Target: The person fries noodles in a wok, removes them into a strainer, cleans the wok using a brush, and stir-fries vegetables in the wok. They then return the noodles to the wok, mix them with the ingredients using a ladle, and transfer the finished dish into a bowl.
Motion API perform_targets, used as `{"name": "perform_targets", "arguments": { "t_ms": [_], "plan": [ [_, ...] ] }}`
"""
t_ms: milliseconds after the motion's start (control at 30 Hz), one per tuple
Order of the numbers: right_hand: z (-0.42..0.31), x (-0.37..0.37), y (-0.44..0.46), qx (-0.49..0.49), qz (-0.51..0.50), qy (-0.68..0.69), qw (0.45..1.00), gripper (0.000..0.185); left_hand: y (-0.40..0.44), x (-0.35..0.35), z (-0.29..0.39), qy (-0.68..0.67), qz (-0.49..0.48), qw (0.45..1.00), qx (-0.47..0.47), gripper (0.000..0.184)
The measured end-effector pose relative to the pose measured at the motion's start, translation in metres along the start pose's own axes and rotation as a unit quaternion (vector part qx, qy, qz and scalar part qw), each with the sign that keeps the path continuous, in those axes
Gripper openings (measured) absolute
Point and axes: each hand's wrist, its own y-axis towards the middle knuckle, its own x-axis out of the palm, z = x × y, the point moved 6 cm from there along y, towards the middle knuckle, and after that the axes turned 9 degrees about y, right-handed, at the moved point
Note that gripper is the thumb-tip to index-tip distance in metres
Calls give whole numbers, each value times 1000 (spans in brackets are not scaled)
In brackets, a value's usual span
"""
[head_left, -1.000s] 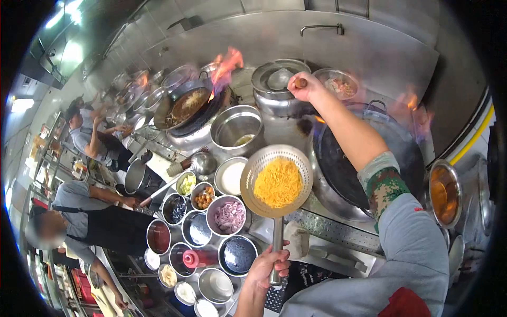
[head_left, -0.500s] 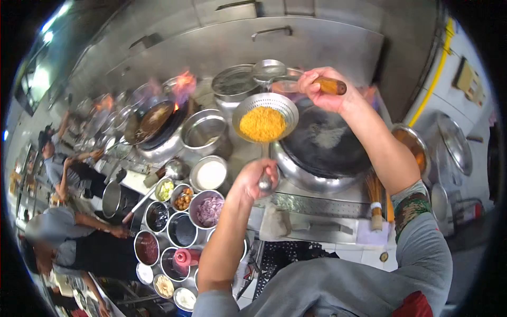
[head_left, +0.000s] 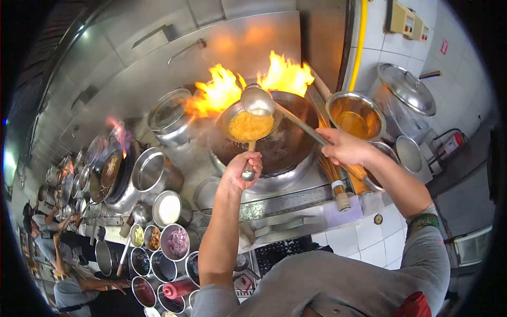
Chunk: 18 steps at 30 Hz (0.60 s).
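My left hand (head_left: 240,169) is closed round the handle of a perforated strainer (head_left: 226,117). Fine yellow crumbly food (head_left: 251,127) lies in the strainer, which I hold above the near-left part of a dark wok (head_left: 288,150). In my right hand (head_left: 346,148) is the long handle of a metal ladle (head_left: 257,101). The ladle's bowl sits over the far edge of the strainer, close to the food; whether they touch I cannot tell. Tall flames (head_left: 285,74) rise behind the wok and the strainer.
To the right stand a steel bowl of amber liquid (head_left: 351,124), a lidded pot (head_left: 404,90) and a bamboo brush (head_left: 338,195). At left are a steel pot (head_left: 150,169), several ingredient tins (head_left: 176,243) and a red bottle (head_left: 178,289). Co-workers stand at far left.
The view has swung right. Flames have flared up behind the wok. My right hand has come down and nearer, and the ladle's bowl now lies over the strainer's far edge.
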Motion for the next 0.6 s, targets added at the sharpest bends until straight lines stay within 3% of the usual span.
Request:
{"name": "perform_targets", "arguments": {
  "t_ms": [133,267,300,433,600],
  "plan": [
    [3,-37,-44,-57,81,-51,994,60,4,15,-5,31,17,999,18,8],
    [-13,-68,-88,-66,117,81,988,63,-35,52,-8,168,58,969,174,8],
    [-11,-72,-94,-72,129,99,984,64,-27,48,-16,158,31,971,177,9],
    [0,-77,-99,-77,142,164,973,63,11,27,-18,-3,22,999,34,10],
    [25,-78,-96,-50,125,222,966,66,0,34,-7,-22,25,998,59,11]
  ]
}}
